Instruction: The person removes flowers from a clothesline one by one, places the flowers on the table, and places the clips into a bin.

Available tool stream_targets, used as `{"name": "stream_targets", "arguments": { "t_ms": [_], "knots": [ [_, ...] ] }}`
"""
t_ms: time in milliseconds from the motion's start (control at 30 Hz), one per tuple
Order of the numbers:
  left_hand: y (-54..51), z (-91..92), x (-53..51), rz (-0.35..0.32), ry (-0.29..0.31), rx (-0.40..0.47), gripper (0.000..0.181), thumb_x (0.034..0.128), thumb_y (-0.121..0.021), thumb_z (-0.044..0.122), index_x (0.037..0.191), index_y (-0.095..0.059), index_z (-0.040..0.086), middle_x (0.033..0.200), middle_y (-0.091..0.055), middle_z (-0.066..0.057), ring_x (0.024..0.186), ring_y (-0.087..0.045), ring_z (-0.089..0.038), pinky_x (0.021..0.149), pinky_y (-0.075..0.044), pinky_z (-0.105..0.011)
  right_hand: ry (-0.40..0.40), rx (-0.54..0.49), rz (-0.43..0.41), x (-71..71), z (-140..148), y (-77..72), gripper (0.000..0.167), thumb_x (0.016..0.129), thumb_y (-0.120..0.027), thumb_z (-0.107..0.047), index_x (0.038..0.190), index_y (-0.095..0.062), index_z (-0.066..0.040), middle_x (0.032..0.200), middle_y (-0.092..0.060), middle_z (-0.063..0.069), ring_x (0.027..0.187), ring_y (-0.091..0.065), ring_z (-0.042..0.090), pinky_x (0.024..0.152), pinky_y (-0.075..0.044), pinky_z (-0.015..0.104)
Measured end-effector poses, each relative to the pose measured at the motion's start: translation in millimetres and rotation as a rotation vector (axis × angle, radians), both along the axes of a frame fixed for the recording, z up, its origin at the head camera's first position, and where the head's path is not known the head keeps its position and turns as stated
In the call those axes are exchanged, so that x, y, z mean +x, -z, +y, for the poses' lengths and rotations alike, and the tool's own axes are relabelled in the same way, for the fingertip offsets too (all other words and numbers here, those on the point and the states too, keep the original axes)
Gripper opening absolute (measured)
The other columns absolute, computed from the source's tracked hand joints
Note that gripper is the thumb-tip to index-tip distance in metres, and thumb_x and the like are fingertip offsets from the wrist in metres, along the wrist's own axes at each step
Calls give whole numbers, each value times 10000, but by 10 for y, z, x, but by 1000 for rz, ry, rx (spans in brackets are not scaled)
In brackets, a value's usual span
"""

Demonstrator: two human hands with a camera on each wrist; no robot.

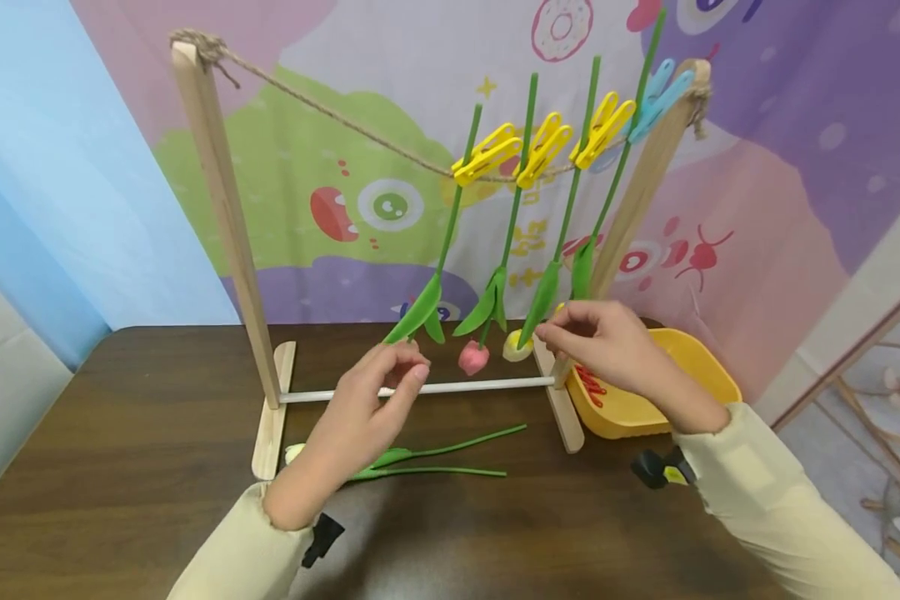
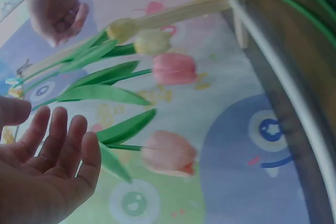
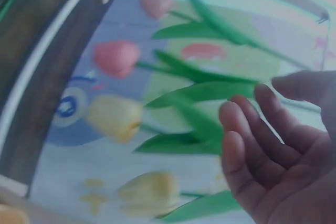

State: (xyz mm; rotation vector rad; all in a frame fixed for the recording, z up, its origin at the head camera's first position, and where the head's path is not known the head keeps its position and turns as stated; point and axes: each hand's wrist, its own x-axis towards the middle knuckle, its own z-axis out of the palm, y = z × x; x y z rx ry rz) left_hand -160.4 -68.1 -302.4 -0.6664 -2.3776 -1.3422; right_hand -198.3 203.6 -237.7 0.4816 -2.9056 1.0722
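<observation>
Several artificial tulips hang head down from a twine line (image 1: 337, 119), clipped by yellow clothespins (image 1: 487, 155) and a blue clothespin (image 1: 658, 102). My left hand (image 1: 367, 417) is in front of the leftmost pink tulip (image 2: 169, 152), its fingers loosely bent with nothing between them. A second pink tulip (image 1: 474, 357) hangs between my hands. My right hand (image 1: 607, 346) hovers beside the pale yellow tulip (image 1: 518, 345), fingers loosely curved and holding nothing. Another yellow tulip (image 3: 149, 193) hangs at the far right, its head mostly hidden in the head view.
The line spans two wooden posts (image 1: 225, 217) joined low down by a white rod (image 1: 487, 387). Loose tulips (image 1: 397, 457) lie on the brown table (image 1: 157, 433), partly behind my left hand. A yellow tray (image 1: 648, 421) with red clothespins (image 1: 591, 387) stands at right.
</observation>
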Motion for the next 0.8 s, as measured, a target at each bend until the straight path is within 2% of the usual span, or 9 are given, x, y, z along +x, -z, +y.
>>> {"name": "stream_targets", "arguments": {
  "t_ms": [100,233,400,467,533,633,800],
  "knots": [
    [-108,7,-36,0,-29,31,134,939,-559,178,1022,-614,87,949,-608,-5,856,-567,-90,748,-489,-268,16,-78,67,20,-105,-168,235,895,-624,-318,892,-682,-90,751,-650,26,658,-588,113,589,-460,241],
    [-235,26,-104,26,-29,84,148,941,-550,147,1028,-604,41,960,-606,-46,859,-567,-119,738,-481,-255,29,-212,155,24,-223,-384,232,898,-625,-269,940,-685,-48,783,-664,-26,689,-622,77,609,-485,215],
    [-420,58,-198,-26,-14,204,195,950,-524,144,1075,-566,0,1022,-563,-81,804,-583,-195,657,-508,-247,-5,-427,284,-17,-354,-630,188,890,-628,-137,967,-648,33,741,-644,-145,655,-639,48,611,-510,191],
    [-498,76,-241,-36,-13,237,207,952,-517,143,1098,-550,1,1049,-546,-88,841,-576,-201,694,-514,-256,-12,-483,338,-35,-404,-727,192,883,-631,-111,998,-633,42,753,-645,-135,657,-639,58,606,-503,185],
    [-567,100,-290,-22,-18,251,211,950,-514,138,1112,-542,7,1064,-542,-94,907,-553,-189,770,-502,-282,-1,-516,375,-48,-452,-821,215,874,-639,-113,1039,-619,23,786,-649,-93,680,-634,82,617,-493,183],
    [-657,138,-361,2,-24,266,225,944,-520,134,1134,-527,13,1089,-543,-103,994,-527,-177,869,-458,-312,32,-514,398,-65,-510,-946,281,872,-644,-142,1120,-585,-25,855,-631,-50,734,-615,106,652,-484,183],
    [-759,194,-465,-9,-33,275,308,942,-525,153,1214,-478,16,1215,-530,-101,1130,-513,-184,934,-439,-337,64,-471,368,-91,-580,-1093,370,864,-659,-200,1194,-529,-94,916,-603,-33,795,-596,123,678,-457,205]
  ]
}}
